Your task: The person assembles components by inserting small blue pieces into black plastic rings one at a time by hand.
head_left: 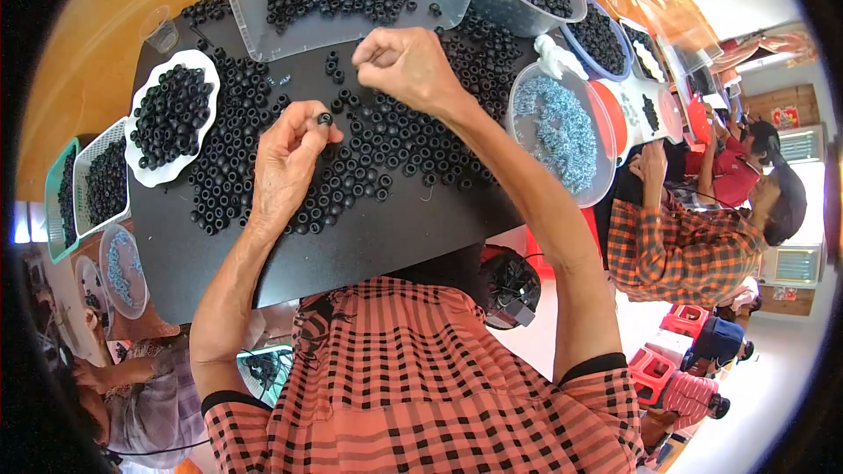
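Note:
My left hand (290,154) is closed, pinching a small round black cap (325,118) between thumb and fingertips, its hollow side showing. Farther up and to the right, my right hand (408,66) is raised with its fingers curled together. Whatever those fingers hold, if anything, is hidden or too small to make out. Below both hands, many similar black caps (386,136) lie loose across the dark tabletop (369,241). Two tiny pale-blue springy bits (279,81) lie among them, near my left hand.
Beyond my hands stands a clear plastic bin (351,31) of black pieces. A white scalloped plate (158,177) of black pieces is at left; a clear bowl (606,177) of pale-blue pieces is at right. A co-worker in an orange checked shirt (685,250) sits at the right.

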The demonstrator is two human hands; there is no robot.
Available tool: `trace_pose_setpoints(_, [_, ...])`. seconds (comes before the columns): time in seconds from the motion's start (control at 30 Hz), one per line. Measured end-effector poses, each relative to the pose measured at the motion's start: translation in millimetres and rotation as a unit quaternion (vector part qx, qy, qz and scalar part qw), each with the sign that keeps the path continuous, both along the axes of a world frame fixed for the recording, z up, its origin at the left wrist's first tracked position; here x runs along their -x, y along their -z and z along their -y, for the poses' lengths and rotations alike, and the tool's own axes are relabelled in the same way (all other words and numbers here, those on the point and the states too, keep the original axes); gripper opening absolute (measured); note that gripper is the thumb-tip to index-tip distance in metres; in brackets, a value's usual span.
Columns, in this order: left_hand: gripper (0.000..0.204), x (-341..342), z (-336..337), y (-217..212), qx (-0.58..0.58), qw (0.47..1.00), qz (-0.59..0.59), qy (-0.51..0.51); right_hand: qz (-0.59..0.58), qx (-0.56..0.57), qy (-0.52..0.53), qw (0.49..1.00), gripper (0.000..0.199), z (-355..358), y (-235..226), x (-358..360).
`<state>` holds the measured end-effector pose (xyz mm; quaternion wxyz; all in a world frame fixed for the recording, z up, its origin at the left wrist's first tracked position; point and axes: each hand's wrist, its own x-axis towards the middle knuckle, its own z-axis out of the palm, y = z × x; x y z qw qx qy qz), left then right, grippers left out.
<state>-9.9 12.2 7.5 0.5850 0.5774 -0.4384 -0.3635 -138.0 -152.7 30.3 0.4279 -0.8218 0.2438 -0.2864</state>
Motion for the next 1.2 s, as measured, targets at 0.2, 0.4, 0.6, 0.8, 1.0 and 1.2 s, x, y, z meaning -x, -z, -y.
trace_pose_setpoints(0.2, [0.015,4.4,5.4,0.8,-0.005,0.999,-0.044,0.009,0.031,-0.132,-0.081,0.987,0.01,-45.4,-7.3,-2.0])
trace_pose_setpoints(0.4, [0.016,-1.5,3.8,0.8,-0.006,1.0,-0.02,0.007,0.101,-0.213,-0.088,0.968,0.008,-48.8,10.2,-2.5])
trace_pose_setpoints(0.6, [0.013,0.8,4.3,-2.3,-0.006,1.0,-0.01,0.003,0.122,-0.223,-0.074,0.964,0.012,-45.0,19.4,-1.2])
trace_pose_setpoints(0.8, [0.013,-2.4,3.1,0.5,-0.026,1.0,0.004,0.014,0.133,-0.239,-0.101,0.957,0.013,-44.6,25.4,2.1])
trace_pose_setpoints(1.0, [0.016,-0.4,3.6,1.2,-0.03,0.999,-0.005,0.017,0.148,-0.17,-0.114,0.968,0.012,-45.7,23.4,3.8])
trace_pose_setpoints(1.2, [0.016,0.3,1.9,-1.3,-0.029,0.999,0.007,0.028,0.135,-0.071,-0.098,0.983,0.012,-47.9,21.2,4.3])
